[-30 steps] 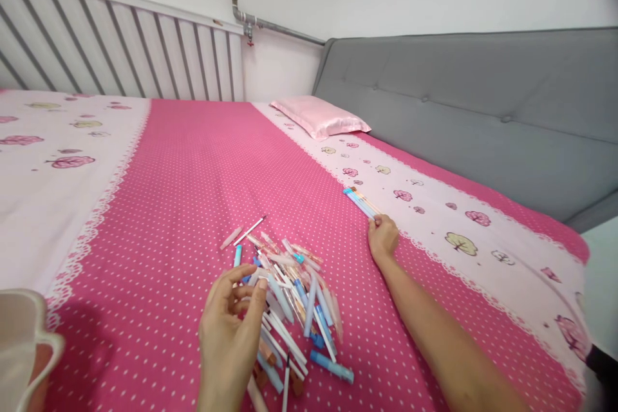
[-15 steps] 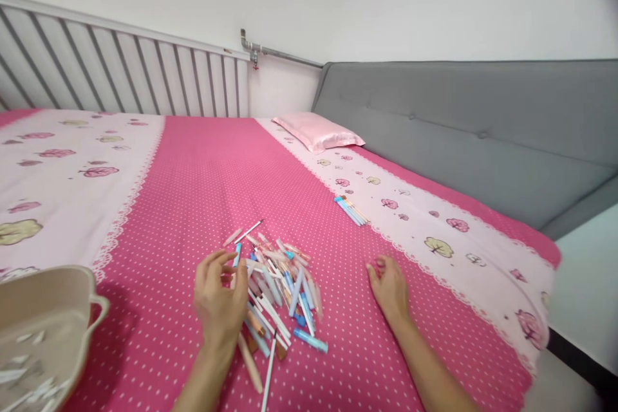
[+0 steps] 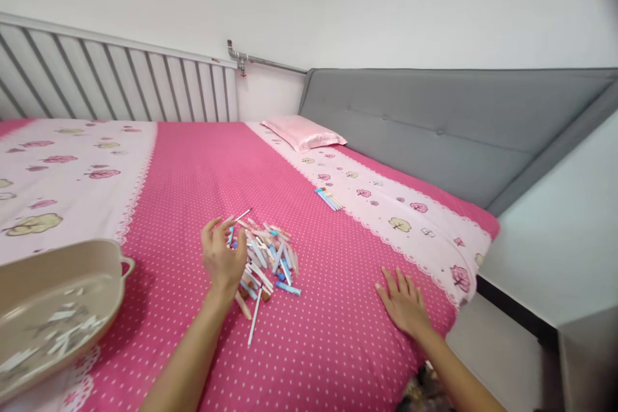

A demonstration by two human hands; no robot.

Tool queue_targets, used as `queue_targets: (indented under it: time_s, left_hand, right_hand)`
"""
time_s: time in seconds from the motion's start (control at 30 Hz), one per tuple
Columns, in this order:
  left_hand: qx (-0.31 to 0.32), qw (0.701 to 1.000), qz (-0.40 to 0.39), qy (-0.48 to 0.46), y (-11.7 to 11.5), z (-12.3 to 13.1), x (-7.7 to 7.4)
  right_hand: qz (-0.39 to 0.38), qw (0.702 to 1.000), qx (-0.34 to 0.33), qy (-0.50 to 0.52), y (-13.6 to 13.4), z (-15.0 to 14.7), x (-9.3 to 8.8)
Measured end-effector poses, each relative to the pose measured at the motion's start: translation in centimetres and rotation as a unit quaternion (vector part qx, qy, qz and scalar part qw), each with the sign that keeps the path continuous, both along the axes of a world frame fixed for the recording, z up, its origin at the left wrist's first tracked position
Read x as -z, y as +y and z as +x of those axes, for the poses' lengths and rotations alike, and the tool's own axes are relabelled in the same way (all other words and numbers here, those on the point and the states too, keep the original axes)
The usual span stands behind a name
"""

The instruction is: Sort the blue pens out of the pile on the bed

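Note:
A loose pile of pens and pen parts [image 3: 263, 251], in white, pale blue, pink and brown, lies on the pink dotted bedsheet [image 3: 328, 322]. My left hand [image 3: 224, 254] is over the pile's left edge, fingers curved and apart, with nothing visible in it; I cannot tell whether it touches a pen. Away to the right, my right hand [image 3: 403, 299] rests on the sheet near the bed's edge, fingers spread and holding nothing. Beyond the pile, a small row of pens [image 3: 329, 198] with blue and orange tones lies side by side.
At the left stands a beige basin [image 3: 113, 270] with a side handle, holding many white slips or pieces. A pink pillow [image 3: 304, 133] lies by the grey padded headboard [image 3: 410, 116]. A white radiator [image 3: 120, 77] and a pipe [image 3: 275, 64] line the far wall.
My right hand has moved right, toward the bed's edge, and its fingers have spread. My left hand stays by the pile. The camera view has shifted, showing more of the basin and floor.

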State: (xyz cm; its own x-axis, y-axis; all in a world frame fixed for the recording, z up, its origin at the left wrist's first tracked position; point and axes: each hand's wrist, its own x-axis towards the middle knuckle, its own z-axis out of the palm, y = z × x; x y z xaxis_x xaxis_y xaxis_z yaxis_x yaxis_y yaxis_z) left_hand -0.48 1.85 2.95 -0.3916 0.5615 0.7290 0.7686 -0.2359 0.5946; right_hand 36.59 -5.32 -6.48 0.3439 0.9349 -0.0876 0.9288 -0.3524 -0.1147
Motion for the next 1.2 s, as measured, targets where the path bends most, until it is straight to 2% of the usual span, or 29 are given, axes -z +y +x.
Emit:
queue_targets:
  time_s: [0.17,0.3,0.5,0.63,0.73,0.83,0.93,1.03,1.13,1.2]
  left_hand:
    - [0.063,0.994,0.087,0.008,-3.6,2.3,-4.2]
    - [0.100,0.987,0.126,0.004,-6.6,3.5,-6.6]
    - [0.104,0.985,0.137,0.006,-9.9,3.2,-9.0]
    - [0.102,0.988,0.113,0.021,-12.0,1.9,-9.3]
    - [0.095,0.991,0.072,0.059,-13.9,0.5,-8.2]
    - [0.052,0.992,-0.001,0.118,-16.6,-1.7,-6.0]
    - [-0.006,0.978,-0.093,0.186,-20.5,-4.7,-2.8]
    - [-0.073,0.948,-0.205,0.235,-25.1,-7.8,1.4]
    - [-0.063,0.925,-0.263,0.269,-28.8,-9.9,5.4]
    - [-0.042,0.917,-0.280,0.280,-29.9,-10.3,7.1]
  right_hand:
    - [-0.002,1.000,0.007,0.016,0.3,0.1,0.3]
    - [-0.009,0.999,0.021,0.039,0.3,0.4,0.5]
    - [-0.028,0.998,0.029,0.052,0.1,0.1,-0.2]
    - [-0.020,0.998,0.022,0.059,-0.3,0.2,0.0]
    - [-0.010,0.998,0.015,0.059,-0.5,0.5,0.4]
    - [-0.002,0.998,0.012,0.060,-0.6,0.8,0.9]
    - [0.012,0.998,0.007,0.066,-0.6,1.1,1.2]
    - [0.048,0.995,-0.035,0.078,-1.5,1.9,1.8]
    - [0.111,0.986,-0.074,0.100,-4.2,3.8,3.2]
    - [0.153,0.983,-0.027,0.098,-7.0,5.6,4.3]
